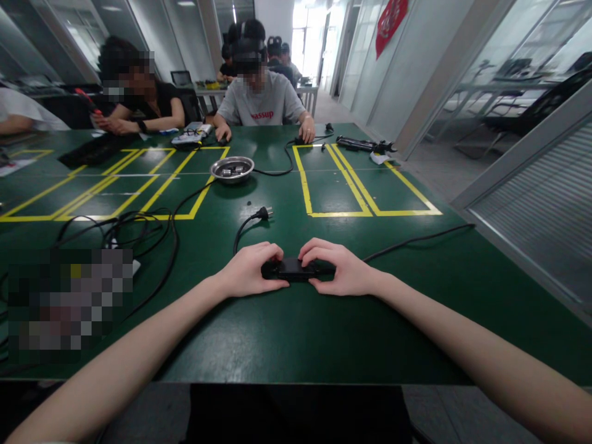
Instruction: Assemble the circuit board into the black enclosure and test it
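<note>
On the green table in front of me lies a black power adapter, a small dark box. My left hand grips its left end, thumb on the near side and fingers curled over the far side. At the other end, my right hand holds it in the same way. A black power plug on a short cord lies beyond my left hand, and the cord runs down behind that hand. From behind my right hand a black cable stretches to the right. The adapter's ends are partly hidden by my fingers.
A steel bowl with small metal parts stands farther back. Coiled black cables and a blurred-out item lie at left. Yellow tape marks the table. Across it sits a person, with dark tools near the far right corner.
</note>
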The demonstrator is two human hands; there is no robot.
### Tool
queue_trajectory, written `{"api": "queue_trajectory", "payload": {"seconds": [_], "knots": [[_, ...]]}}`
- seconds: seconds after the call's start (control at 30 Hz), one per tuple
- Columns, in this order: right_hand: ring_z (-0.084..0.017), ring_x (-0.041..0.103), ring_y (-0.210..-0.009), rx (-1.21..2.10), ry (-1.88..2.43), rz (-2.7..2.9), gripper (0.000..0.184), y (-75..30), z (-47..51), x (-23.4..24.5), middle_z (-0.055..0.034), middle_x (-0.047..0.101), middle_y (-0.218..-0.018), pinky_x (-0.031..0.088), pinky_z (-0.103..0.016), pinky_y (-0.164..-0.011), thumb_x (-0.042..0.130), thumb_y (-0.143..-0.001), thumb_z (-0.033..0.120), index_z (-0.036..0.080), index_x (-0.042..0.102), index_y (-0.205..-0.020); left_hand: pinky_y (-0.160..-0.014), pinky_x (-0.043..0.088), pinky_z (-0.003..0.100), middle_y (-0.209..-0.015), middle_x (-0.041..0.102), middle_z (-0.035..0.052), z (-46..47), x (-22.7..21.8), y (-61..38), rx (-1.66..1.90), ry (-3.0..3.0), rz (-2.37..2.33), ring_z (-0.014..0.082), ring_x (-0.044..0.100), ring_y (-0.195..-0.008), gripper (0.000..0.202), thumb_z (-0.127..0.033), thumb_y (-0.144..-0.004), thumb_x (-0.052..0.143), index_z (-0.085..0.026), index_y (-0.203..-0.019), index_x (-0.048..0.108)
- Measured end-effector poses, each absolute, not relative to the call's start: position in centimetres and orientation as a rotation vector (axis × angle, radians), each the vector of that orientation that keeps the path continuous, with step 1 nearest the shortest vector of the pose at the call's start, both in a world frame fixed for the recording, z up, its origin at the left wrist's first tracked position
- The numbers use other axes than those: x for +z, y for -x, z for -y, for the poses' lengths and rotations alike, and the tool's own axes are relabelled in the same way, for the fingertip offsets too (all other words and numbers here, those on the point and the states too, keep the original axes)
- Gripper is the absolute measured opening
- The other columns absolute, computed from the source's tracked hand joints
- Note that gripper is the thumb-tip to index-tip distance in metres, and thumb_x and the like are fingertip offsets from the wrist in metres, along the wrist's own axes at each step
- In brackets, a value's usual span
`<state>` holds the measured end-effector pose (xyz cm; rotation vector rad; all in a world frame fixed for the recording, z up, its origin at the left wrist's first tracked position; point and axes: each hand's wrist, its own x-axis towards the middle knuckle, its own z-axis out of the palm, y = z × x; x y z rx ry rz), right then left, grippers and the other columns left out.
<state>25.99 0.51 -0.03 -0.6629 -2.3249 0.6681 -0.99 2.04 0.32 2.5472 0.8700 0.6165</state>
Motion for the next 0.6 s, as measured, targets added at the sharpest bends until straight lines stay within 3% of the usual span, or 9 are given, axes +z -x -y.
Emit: {"api": "queue_trajectory", "payload": {"seconds": [0.13, 0.3, 0.5, 0.6], "knots": [[-0.023, 0.067, -0.105, 0.58, 0.679, 2.414, 0.034, -25.91, -0.54, -0.3, -0.0113, 0.065, -0.121, 0.056, -0.037, -0.091, 0.068, -0.079, 0.017, 0.021, 0.063, -0.112, -0.068, 0.048, 0.028, -0.088, 0.066, 0.0028, -2.05, 0.45, 0.95, 0.608, -2.587, -0.844, 0.0184, 0.064, -0.077, 0.029, -0.044, -0.086, 0.074, -0.02, -0.097, 0.061], [-0.025, 0.068, -0.096, 0.364, 0.865, 2.547, 0.045, -25.62, -0.48, -0.04, -0.0104, 0.07, -0.108, 0.053, -0.034, -0.08, 0.066, -0.077, 0.018, 0.019, 0.06, -0.121, -0.066, 0.047, 0.03, -0.084, 0.066, 0.0047, -1.87, 0.59, 0.74, 0.693, -2.631, -0.83, 0.0184, 0.061, -0.074, 0.031, -0.048, -0.09, 0.067, -0.019, -0.084, 0.058], [-0.023, 0.071, -0.092, 0.271, 0.947, 2.696, 0.042, -25.73, -0.73, -0.09, -0.0105, 0.073, -0.105, 0.049, -0.031, -0.076, 0.062, -0.088, 0.021, 0.016, 0.058, -0.129, -0.074, 0.052, 0.032, -0.097, 0.071, 0.0068, -1.58, 0.44, 0.38, 0.663, -2.6, -0.833, 0.0208, 0.067, -0.084, 0.037, -0.045, -0.091, 0.066, -0.018, -0.116, 0.061], [-0.024, 0.071, -0.093, 0.212, 0.96, 2.767, 0.042, -25.67, -0.81, -0.27, -0.013, 0.073, -0.108, 0.049, -0.032, -0.077, 0.058, -0.093, 0.02, 0.013, 0.056, -0.134, -0.078, 0.053, 0.034, -0.103, 0.073, 0.0082, -1.71, 0.17, 0.17, 0.615, -2.683, -0.797, 0.0227, 0.069, -0.09, 0.039, -0.043, -0.09, 0.068, -0.018, -0.12, 0.061]]}}
